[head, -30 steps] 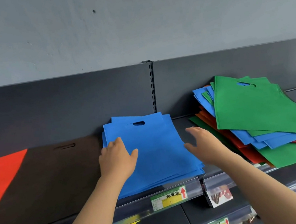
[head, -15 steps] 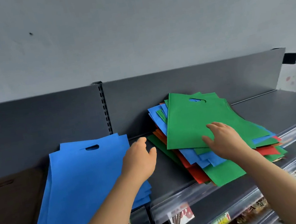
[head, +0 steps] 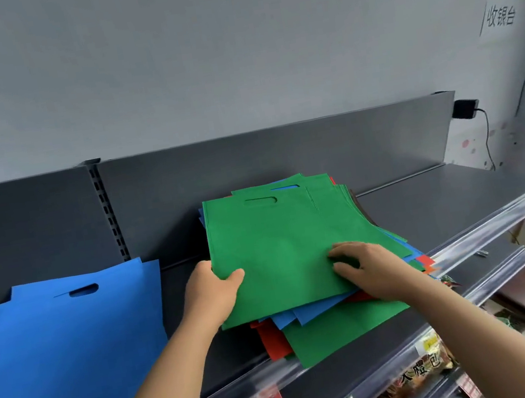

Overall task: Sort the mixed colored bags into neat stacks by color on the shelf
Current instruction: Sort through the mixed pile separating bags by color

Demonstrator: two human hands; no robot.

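the top green bag (head: pixel 279 247) is lying flat on the mixed pile (head: pixel 307 316) on the shelf (head: pixel 427 203). the left hand (head: pixel 211 287) is pinching its left edge, thumb on top, and the right hand (head: pixel 365 268) is bunching the fabric between curled fingers and thumb. thin, limp, light cloth – probably best gripped at both side edges. bare shelf is lying to the right, with the blue stack (head: pixel 71 349) to the left.

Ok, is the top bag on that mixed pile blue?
No, the top bag on the mixed pile is plainly green.
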